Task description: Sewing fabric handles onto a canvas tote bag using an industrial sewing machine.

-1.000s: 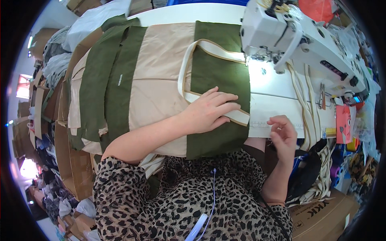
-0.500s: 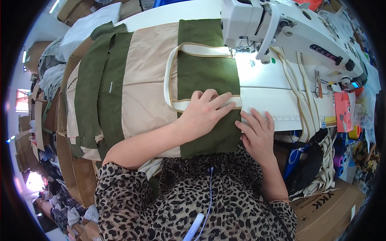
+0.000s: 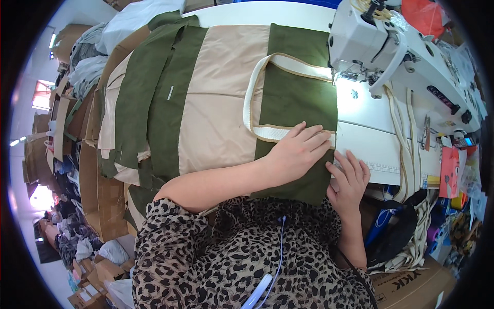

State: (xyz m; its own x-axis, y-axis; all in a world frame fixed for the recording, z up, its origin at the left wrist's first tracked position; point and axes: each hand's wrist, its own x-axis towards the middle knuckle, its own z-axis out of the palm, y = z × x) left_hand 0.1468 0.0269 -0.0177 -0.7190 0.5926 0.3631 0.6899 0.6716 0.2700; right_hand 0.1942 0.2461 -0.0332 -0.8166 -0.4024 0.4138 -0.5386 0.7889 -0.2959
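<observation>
Across the table lies a fabric panel, its dark green band (image 3: 301, 100) on the right and a beige section (image 3: 221, 103) beside it. A white webbing strap with tan edges (image 3: 250, 98) curves in a loop over it. The strap's far end runs under the needle area of a white sewing machine (image 3: 360, 38); its near end meets the panel's right edge. My left hand (image 3: 296, 154) lies flat over that near end, fingers stretched out. Beside the same edge, my right hand (image 3: 350, 177) rests with fingers spread, fingertips at the green fabric's border.
More green and beige fabric (image 3: 136, 103) drapes off the table's left side by a cardboard box (image 3: 105, 211). Long loose straps (image 3: 406, 139) hang over the table's front edge at right, near thread snips (image 3: 427, 133). A large carton (image 3: 411, 286) stands below at right.
The whole scene has shifted to the right in the picture as the view turned. Both hands keep about the same place on the fabric and strap.
</observation>
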